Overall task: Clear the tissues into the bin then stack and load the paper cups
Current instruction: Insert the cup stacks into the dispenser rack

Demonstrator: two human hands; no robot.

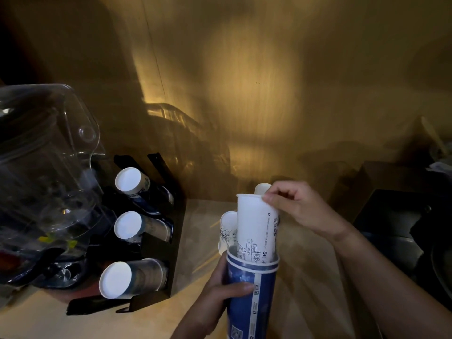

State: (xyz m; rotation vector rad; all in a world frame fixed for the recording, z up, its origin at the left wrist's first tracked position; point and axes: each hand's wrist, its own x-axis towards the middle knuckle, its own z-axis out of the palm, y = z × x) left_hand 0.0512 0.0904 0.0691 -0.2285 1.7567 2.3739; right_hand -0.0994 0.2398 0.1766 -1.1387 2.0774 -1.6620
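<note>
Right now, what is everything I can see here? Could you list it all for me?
Blue cup stack: one stack, blue, bottom centre, gripped by left hand.
White cup: one, white with line drawings, partly inside the blue stack.
Loose cups: at least two, white, on the counter behind the stack.
Cup holder: one, black, left, three rows of cups lying sideways.
Clear container: one, transparent, far left.
Counter: one, tan.
Left hand: around the blue stack.
Right hand: pinching the white cup's rim.

Dim room; brown wood-grain wall with warm yellow light patch at centre; pale countertop below; clear plastic container at left; dark boxes at right, details indistinct.
</note>
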